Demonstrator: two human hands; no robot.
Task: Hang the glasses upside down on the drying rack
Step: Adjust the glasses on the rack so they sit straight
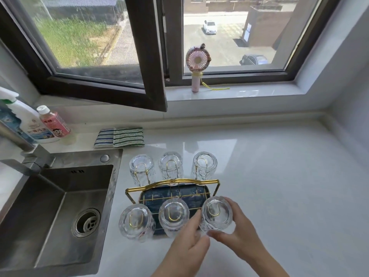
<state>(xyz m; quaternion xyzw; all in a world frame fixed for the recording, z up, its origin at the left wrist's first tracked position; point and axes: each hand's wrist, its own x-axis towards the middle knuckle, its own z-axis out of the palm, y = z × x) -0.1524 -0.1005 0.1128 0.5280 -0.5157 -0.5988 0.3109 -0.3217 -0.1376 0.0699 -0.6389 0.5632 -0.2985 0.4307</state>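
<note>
A gold wire drying rack [173, 182] with a dark blue tray [191, 193] stands on the white counter beside the sink. Several clear ribbed glasses hang upside down on its loops: three at the back, such as the middle one [170, 166], and three at the front. My right hand [239, 228] wraps the near right glass [216, 213], which sits upside down over a gold loop. My left hand [189, 242] touches that same glass at its lower left side with the fingertips, between it and the near middle glass [173, 215]. The near left glass [135, 221] hangs untouched.
A steel sink [60, 200] with a drain lies to the left. Behind it stand a spray bottle [26, 120] and a pink drink bottle [55, 122]. Folded striped cloths [119, 137] lie behind the rack. A pink handheld fan [196, 72] stands on the windowsill; an open window sash [147, 56] juts over the counter.
</note>
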